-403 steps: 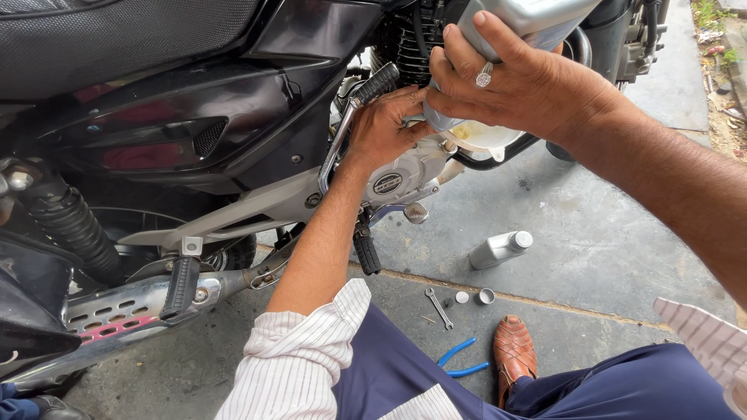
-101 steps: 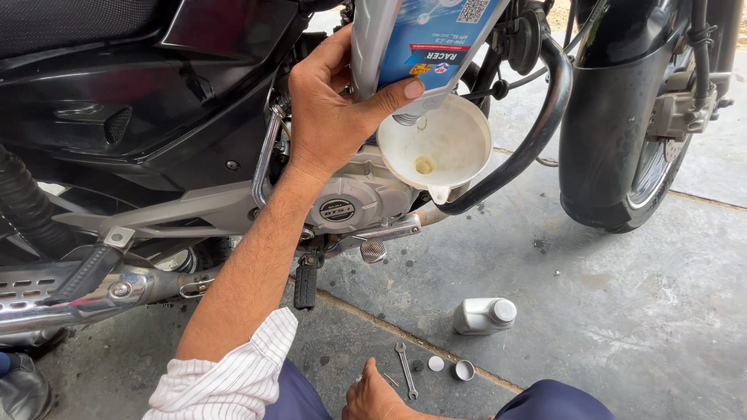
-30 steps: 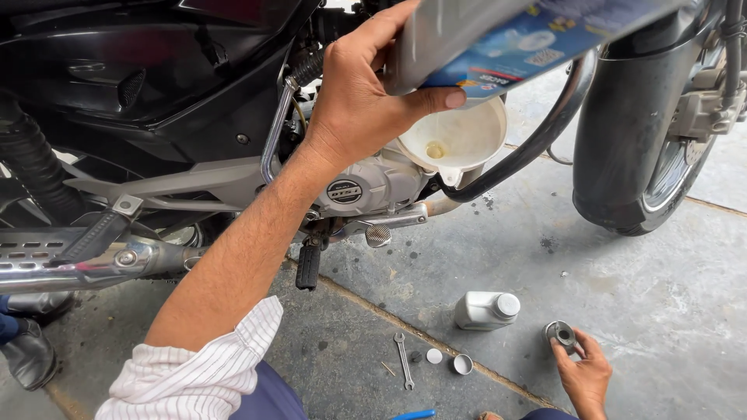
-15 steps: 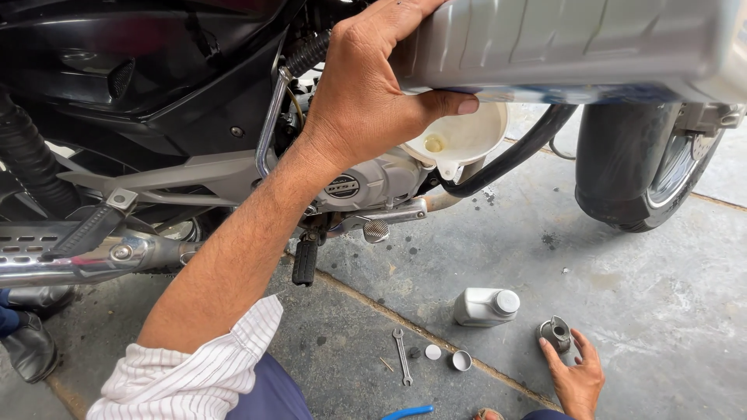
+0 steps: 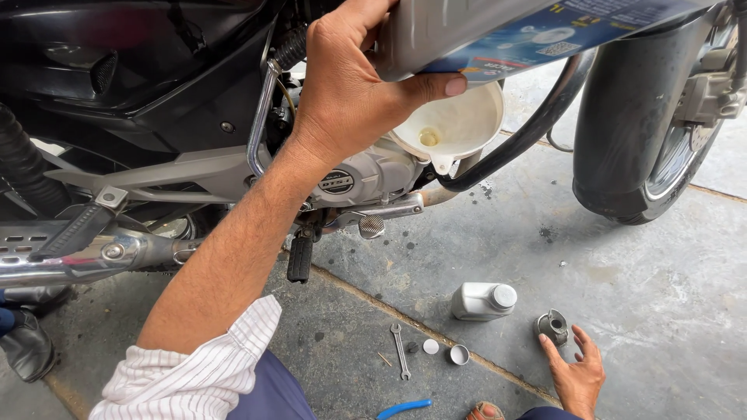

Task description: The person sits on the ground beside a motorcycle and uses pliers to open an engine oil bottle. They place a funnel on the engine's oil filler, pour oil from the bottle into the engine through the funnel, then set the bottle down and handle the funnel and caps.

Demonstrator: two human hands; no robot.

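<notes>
My left hand (image 5: 354, 93) grips a large grey oil bottle (image 5: 498, 31) with a blue label, tipped over a white funnel (image 5: 455, 124) that sits in the engine (image 5: 358, 179) of a black motorcycle. A little yellow oil shows at the funnel's bottom. My right hand (image 5: 576, 373) is low on the concrete floor with its fingers spread, just beside a small grey metal part (image 5: 552, 327). It holds nothing.
On the floor lie a small grey bottle (image 5: 482, 301) on its side, a spanner (image 5: 400, 351), two small caps (image 5: 459, 355) and a blue-handled tool (image 5: 403, 407). The front wheel (image 5: 646, 132) stands at right, the exhaust (image 5: 78, 260) and footrest at left. A black shoe (image 5: 27, 346) is at far left.
My right hand has let go of the small grey metal part and drawn back slightly, fingers now spread. The oil bottle has tilted so its blue label shows again.
</notes>
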